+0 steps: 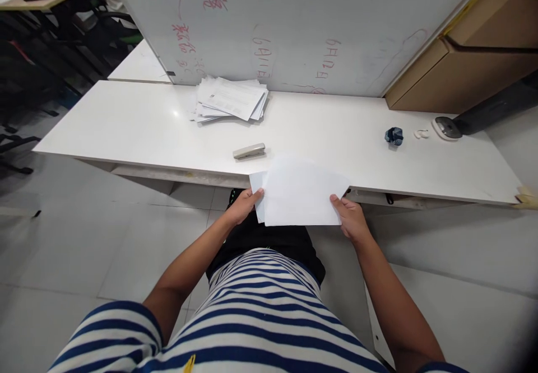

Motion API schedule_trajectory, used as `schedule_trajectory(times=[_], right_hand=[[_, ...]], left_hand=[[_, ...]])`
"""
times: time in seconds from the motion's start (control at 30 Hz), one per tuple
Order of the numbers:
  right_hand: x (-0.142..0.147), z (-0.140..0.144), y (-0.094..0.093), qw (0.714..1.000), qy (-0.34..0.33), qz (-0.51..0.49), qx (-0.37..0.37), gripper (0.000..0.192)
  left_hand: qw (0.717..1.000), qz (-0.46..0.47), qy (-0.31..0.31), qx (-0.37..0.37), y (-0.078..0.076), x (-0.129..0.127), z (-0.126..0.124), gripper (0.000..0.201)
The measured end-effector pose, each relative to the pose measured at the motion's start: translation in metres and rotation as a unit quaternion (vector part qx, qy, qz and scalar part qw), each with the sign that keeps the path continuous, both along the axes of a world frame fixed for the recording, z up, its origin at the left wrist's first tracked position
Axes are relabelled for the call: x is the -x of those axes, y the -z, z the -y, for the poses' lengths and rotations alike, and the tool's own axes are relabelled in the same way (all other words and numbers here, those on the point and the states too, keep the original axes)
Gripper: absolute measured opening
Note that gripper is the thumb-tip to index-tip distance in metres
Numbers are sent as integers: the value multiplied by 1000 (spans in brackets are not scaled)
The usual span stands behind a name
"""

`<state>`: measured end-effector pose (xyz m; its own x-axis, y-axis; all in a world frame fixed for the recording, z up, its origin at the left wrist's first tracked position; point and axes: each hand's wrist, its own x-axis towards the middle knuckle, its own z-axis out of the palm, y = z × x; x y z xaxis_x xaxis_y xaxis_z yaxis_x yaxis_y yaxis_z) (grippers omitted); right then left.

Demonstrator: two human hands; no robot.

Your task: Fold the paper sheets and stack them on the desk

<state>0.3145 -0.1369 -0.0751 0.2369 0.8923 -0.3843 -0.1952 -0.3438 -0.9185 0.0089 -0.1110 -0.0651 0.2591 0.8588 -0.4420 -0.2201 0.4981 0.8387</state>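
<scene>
While the left hand (242, 206) pinches the left edge of the sheets (302, 199), thumb on top, the right hand (352, 216) has the same grip on the right edge. Sheets are over the lap, overlapping the front of the desk (138, 121) in view; contact unclear. Done, as judged: sheets gathered in both hands. Not yet done: lining up, since the lower one (260, 214) juts out left. Stapler (249, 151) lies unheld just beyond; untidy pile (231, 99) sits by the whiteboard (294, 42).
</scene>
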Motion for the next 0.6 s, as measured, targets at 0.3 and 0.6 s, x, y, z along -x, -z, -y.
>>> schedule_trajectory(times=[0.3,0.6], right_hand=[[1,-6,4,1000,11,26,10,47],[12,-5,3,997,60,48,-24,44]], left_hand=[[997,-2,72,0,1,13,3,45],[998,-68,1,5,12,9,-3,43]])
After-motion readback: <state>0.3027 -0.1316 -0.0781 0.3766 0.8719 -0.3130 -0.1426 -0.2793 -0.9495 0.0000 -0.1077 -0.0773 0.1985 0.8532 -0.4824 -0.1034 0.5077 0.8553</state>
